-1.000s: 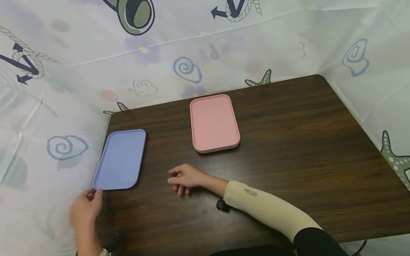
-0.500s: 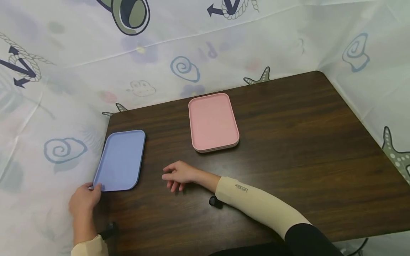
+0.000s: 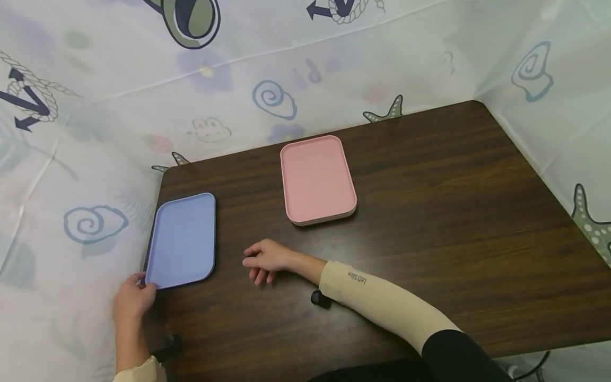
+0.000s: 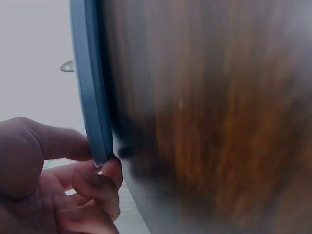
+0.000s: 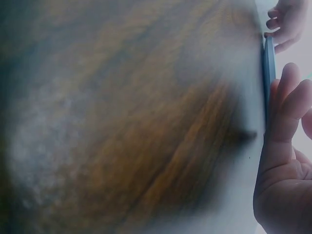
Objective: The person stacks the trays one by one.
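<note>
A blue rectangular tray (image 3: pixel 183 239) lies at the left end of the dark wooden table. Its near left corner is pinched by my left hand (image 3: pixel 133 300). In the left wrist view the thumb of the left hand (image 4: pixel 48 170) is above the tray's rim (image 4: pixel 92 97) and the curled fingers are below it. My right hand (image 3: pixel 267 261) hovers low over the table to the right of the blue tray, fingers loosely bent and holding nothing. In the right wrist view the right hand (image 5: pixel 287 161) shows at the right edge, with the blue tray (image 5: pixel 269 63) beyond it.
A stack of pink trays (image 3: pixel 319 180) stands near the back edge of the table (image 3: pixel 453 212). White printed cloth (image 3: pixel 215 85) hangs behind the table and along both sides. The blue tray sits close to the left cloth.
My left hand has shifted slightly right, and the near end of the blue tray has swung right with it, leaving the tray straighter. The right hand moved a little left, then stayed.
</note>
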Demonstrator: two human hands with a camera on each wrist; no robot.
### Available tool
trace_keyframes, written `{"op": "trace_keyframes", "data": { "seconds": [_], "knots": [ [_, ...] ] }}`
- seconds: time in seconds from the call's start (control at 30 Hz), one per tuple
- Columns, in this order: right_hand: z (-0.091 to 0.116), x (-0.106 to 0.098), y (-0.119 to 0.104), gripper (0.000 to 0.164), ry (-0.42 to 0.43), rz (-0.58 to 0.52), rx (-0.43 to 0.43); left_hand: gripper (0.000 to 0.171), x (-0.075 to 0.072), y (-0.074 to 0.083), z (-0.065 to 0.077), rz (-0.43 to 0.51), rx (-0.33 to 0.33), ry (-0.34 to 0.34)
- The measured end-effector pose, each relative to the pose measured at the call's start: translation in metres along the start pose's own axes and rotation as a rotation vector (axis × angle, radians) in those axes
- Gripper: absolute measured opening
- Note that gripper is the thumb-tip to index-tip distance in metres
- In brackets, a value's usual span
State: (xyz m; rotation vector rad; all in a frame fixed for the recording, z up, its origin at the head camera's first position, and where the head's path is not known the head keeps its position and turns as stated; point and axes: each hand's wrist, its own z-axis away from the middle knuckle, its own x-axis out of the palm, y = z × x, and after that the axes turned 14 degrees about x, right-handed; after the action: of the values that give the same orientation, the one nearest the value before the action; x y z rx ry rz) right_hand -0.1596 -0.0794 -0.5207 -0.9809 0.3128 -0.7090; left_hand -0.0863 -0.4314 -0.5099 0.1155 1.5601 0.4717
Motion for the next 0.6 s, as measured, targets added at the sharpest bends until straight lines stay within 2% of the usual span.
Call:
{"op": "trace_keyframes", "data": {
  "seconds": [0.07, 0.2, 0.33, 0.47, 0.6],
  "knots": [
    [0.0, 0.001, 0.0, 0.045, -0.003, 0.002, -0.003, 0.046, 0.001, 0.005, 0.006, 0.029, 0.03, 0.003],
    [0.0, 0.004, 0.0, 0.045, -0.002, 0.002, -0.005, 0.047, 0.004, 0.019, 0.017, 0.108, 0.051, -0.051],
    [-0.003, 0.007, 0.001, 0.046, 0.006, -0.017, -0.005, 0.05, 0.005, 0.036, 0.026, 0.23, 0.012, -0.124],
    [-0.006, 0.009, -0.001, 0.05, 0.03, -0.024, -0.003, 0.049, 0.006, 0.052, 0.032, 0.409, -0.048, -0.16],
    [-0.006, 0.01, -0.004, 0.055, 0.049, -0.055, -0.009, 0.042, 0.009, 0.061, 0.037, 0.585, -0.073, -0.187]
  ]
}}
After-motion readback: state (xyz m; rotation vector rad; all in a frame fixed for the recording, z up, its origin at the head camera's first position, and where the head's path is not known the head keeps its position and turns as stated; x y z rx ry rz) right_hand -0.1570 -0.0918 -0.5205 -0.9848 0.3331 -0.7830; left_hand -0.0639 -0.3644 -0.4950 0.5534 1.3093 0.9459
